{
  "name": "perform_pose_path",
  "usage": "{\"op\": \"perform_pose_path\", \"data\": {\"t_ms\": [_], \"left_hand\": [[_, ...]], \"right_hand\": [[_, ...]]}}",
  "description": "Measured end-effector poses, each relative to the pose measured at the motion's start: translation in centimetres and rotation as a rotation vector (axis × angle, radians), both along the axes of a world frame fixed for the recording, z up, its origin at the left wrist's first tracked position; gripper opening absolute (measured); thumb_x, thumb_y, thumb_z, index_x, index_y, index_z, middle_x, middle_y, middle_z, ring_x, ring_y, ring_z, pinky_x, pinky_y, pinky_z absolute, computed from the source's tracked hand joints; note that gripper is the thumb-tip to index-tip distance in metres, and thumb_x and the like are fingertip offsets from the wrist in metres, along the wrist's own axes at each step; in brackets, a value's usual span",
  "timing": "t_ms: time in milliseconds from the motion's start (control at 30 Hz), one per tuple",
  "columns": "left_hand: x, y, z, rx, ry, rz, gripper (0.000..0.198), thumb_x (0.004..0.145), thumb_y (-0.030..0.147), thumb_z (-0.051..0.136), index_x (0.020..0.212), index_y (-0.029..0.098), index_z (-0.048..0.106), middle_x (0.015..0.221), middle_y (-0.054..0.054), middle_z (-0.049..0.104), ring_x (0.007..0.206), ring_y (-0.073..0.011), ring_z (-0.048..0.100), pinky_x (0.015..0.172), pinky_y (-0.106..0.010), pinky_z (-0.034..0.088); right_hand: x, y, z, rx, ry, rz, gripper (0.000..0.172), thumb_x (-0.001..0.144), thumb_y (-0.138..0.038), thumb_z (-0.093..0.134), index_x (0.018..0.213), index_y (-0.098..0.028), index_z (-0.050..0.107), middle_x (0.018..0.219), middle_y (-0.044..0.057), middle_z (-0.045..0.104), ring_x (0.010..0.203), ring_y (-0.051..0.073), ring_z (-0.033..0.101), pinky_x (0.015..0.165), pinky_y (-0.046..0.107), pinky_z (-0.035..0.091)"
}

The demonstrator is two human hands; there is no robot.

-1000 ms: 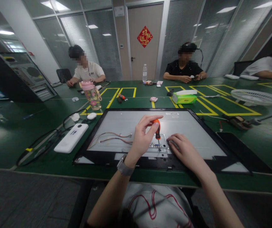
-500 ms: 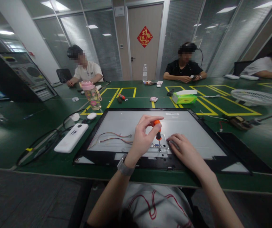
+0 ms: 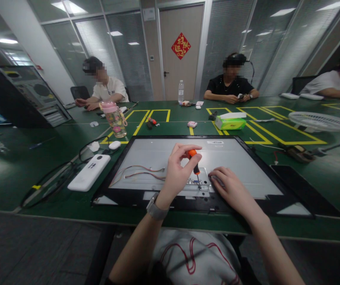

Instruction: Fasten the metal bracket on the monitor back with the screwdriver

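My left hand [image 3: 179, 168] grips the orange and black handle of a screwdriver [image 3: 196, 168] between thumb and fingers. The shaft points down and its tip meets a small metal bracket [image 3: 205, 191] with a circuit board at the near edge of a display panel [image 3: 155, 152]. The panel lies flat, grey back up, in a black frame. My right hand [image 3: 225, 182] lies on the panel just right of the bracket, fingers stretched out and touching the metal. Thin wires [image 3: 142, 174] run left from the board area over the panel.
A white power bank [image 3: 89, 173] and black cables [image 3: 46, 186] lie left of the panel. A dark phone-like slab [image 3: 305, 190] and a cordless tool [image 3: 300, 153] are at right. Beyond stand a pink-lidded bottle [image 3: 115, 120] and a green tissue pack [image 3: 231, 122]. Several people sit across the table.
The screwdriver handle has tilted slightly to the left in my left hand, its tip staying at the bracket. My right hand has not moved. The person at far left has shifted their hands.
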State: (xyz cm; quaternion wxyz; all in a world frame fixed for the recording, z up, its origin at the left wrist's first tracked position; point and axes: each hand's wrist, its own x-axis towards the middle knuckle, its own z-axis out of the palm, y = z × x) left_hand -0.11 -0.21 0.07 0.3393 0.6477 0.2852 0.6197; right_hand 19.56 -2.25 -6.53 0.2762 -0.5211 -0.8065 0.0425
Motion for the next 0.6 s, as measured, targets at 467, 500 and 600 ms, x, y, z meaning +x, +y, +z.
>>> {"op": "perform_pose_path", "data": {"t_ms": [467, 500, 600], "left_hand": [[-0.07, -0.25, 0.44, 0.021, 0.03, -0.018, 0.018, 0.088, 0.028, 0.06, 0.1, 0.023, 0.072, 0.091, -0.004, 0.06, 0.087, -0.0159, 0.058, 0.079, -0.027, 0.048], [-0.1, -0.25, 0.44, 0.019, 0.034, -0.018, 0.019, 0.089, 0.028, 0.06, 0.101, 0.023, 0.072, 0.092, -0.004, 0.06, 0.089, -0.0162, 0.058, 0.08, -0.027, 0.048], [-0.15, -0.19, 0.36, -0.002, 0.024, -0.07, 0.026, 0.095, 0.029, 0.05, 0.11, 0.022, 0.07, 0.102, -0.006, 0.064, 0.098, -0.0179, 0.06, 0.086, -0.029, 0.047]], "right_hand": [[-0.01, 0.07, -0.08, 0.009, -0.011, -0.002, 0.021, 0.092, -0.019, 0.043, 0.098, -0.021, 0.064, 0.097, 0.01, 0.063, 0.089, 0.025, 0.059, 0.081, 0.043, 0.051], [0.0, 0.06, -0.09, 0.002, -0.012, -0.003, 0.021, 0.092, -0.019, 0.043, 0.098, -0.02, 0.063, 0.098, 0.01, 0.062, 0.09, 0.026, 0.059, 0.082, 0.043, 0.051], [0.01, 0.05, -0.06, -0.016, -0.017, -0.004, 0.021, 0.093, -0.019, 0.043, 0.099, -0.02, 0.063, 0.098, 0.01, 0.062, 0.091, 0.026, 0.059, 0.083, 0.043, 0.051]]}}
